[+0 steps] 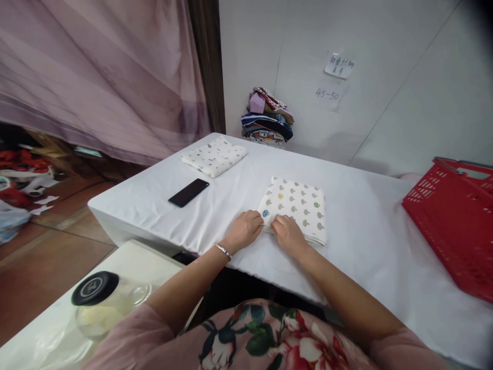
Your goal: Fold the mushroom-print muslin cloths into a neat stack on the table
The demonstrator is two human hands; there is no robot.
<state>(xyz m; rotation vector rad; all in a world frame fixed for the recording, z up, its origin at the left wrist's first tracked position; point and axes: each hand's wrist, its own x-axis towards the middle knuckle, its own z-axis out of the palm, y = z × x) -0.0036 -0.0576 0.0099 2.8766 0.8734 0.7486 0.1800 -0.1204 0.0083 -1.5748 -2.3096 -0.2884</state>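
Observation:
A folded white cloth with a mushroom print (298, 205) lies on the white table (362, 226) in front of me. My left hand (243, 229) and my right hand (287, 232) sit side by side at its near edge, fingers curled and pinching that edge. A silver bracelet circles my left wrist. A second folded white patterned cloth (214, 155) rests at the table's far left corner.
A black phone (188, 192) lies on the table left of my hands. A red plastic basket (454, 226) stands at the right. A pile of folded clothes (267, 118) sits against the wall. A jar with a black lid (100, 303) stands on a low white surface at lower left.

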